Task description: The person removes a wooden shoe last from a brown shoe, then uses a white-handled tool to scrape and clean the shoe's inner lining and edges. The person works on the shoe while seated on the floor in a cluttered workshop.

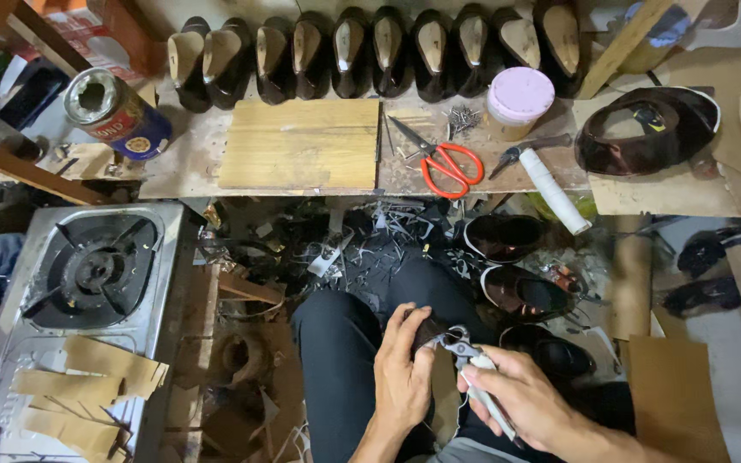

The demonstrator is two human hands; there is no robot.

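— Looking down at the lap, what does the left hand (402, 375) do?

— It wraps around a dark shoe (427, 330) resting on the knee, at about 6 o'clock in the view. The fingers (412, 321) are curled closed over the upper, it seems to keep the shoe steady against the leg.

— And the right hand (521, 396)?

— It closes around the handles of metal pincers (465, 356). The fingers are shut tight on the handles, and the head of the tool touches the shoe edge just beside the left thumb. Whether the tool bites the leather, one cannot tell.

— Why is the bench so full?

— Probably to keep things within reach. At 12 o'clock a row of dark shoes on wooden lasts (370, 56) stands along the back. Red-handled scissors (443, 163) lie at 1 o'clock, near a small pile of nails (460, 120) and a pink-lidded jar (519, 101). A wooden board (302, 144) lies at 11 o'clock, and a gas stove (87, 270) sits at 9 o'clock.
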